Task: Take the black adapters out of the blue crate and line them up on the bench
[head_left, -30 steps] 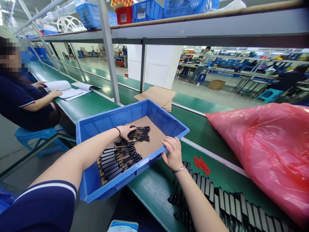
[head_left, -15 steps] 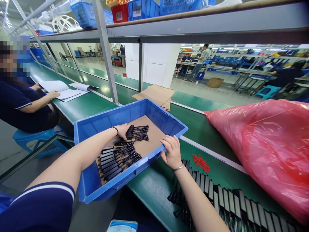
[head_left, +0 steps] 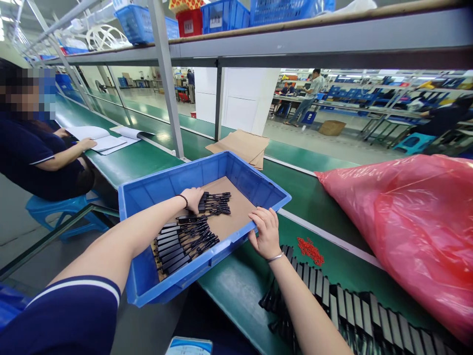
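Left grip is touching black cabled units, pinching or not, can't tell; right grip is clasping the blue crate rim.

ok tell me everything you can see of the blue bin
The blue bin is a rectangular, open-topped tub, apparently plastic, with ribbed walls and a lipped rim. Brown sheet lines its floor, under a fanned row of black parts and a smaller bunch. It sits askew, its near-left portion jutting past the edge of the green tabletop. The right hand holds its rim; the left hand reaches inside, at the smaller bunch.
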